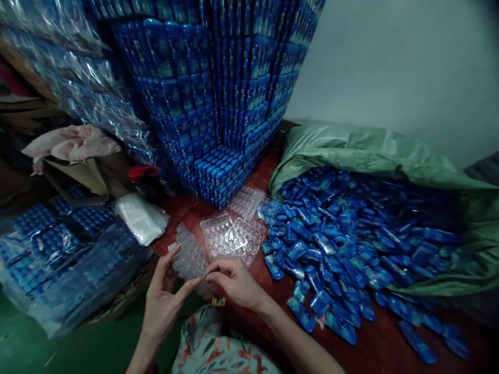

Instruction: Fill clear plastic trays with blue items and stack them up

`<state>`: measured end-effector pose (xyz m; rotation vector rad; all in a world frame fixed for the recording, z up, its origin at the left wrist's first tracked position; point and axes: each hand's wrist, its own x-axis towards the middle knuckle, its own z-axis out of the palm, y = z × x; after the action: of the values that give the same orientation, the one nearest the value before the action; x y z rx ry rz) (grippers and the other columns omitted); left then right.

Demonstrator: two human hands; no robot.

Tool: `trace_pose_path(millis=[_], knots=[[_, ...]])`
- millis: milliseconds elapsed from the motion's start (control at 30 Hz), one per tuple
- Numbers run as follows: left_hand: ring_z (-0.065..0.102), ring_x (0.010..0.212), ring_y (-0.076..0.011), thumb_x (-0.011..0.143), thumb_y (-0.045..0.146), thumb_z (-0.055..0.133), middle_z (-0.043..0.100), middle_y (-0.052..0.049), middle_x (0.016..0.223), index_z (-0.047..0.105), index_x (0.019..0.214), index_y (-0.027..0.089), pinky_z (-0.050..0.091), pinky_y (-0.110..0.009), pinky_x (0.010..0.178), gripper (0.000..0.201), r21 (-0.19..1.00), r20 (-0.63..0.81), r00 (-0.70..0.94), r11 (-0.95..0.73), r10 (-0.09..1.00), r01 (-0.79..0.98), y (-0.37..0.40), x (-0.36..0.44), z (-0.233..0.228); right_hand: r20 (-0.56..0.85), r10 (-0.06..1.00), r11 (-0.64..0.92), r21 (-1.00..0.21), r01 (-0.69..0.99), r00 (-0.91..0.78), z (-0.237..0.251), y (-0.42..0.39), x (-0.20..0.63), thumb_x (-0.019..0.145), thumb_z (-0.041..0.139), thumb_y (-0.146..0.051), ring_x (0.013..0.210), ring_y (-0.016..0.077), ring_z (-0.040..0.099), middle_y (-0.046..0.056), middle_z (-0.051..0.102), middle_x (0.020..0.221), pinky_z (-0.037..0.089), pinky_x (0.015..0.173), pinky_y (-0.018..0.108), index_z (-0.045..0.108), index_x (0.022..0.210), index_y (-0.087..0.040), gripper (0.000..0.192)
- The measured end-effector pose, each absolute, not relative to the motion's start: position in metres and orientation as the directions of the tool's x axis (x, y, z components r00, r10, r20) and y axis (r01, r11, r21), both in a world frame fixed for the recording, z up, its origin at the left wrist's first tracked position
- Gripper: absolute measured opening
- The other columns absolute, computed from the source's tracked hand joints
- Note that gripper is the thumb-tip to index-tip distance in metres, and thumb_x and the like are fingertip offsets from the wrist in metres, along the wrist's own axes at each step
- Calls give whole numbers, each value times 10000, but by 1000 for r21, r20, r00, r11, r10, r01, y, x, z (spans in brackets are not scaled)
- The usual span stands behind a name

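Observation:
A stack of clear moulded plastic trays [189, 254] is between my hands, over the red surface. My left hand [166, 288] grips its near left side, thumb stretched along the near edge and fingers curled round the side. Fingers pinched together, my right hand [236, 283] holds the near right corner of the same stack. Just beyond lie more clear trays [222, 236], overlapping. A small yellow scrap [219, 302] is below my right fingertips.
Loose blue packs [331, 244] spill from a green woven sack [390, 150] on the right. Stacked blue packs [175, 98] rise high at the back. On the left are clear bags [142, 218], a film-wrapped batch of blue packs [86, 270] and a red-topped object [143, 174].

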<state>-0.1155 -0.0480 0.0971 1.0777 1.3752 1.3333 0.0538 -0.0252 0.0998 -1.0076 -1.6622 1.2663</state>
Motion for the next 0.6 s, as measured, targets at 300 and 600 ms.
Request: trace_pose_path(millis=[300,600], knots=[[642,946,-188,645,392,780,628,-28,1086,478,1290,262,526,-309,890,724,999,-48,-485,34,873,-37,-37,-131,111,423,613,741,-15,671,-667,105,20,116,928,375,-108,868,191,487,61,593,862,364,765,330,600,969,-171,237],[629,955,-166,635,403,780,621,-40,1132,513,1244,248,518,-238,843,683,996,-39,-411,1,911,-92,-35,-122,97,324,640,713,88,695,-697,79,93,165,878,475,-57,984,206,508,83,632,1034,382,817,346,627,954,-187,214]])
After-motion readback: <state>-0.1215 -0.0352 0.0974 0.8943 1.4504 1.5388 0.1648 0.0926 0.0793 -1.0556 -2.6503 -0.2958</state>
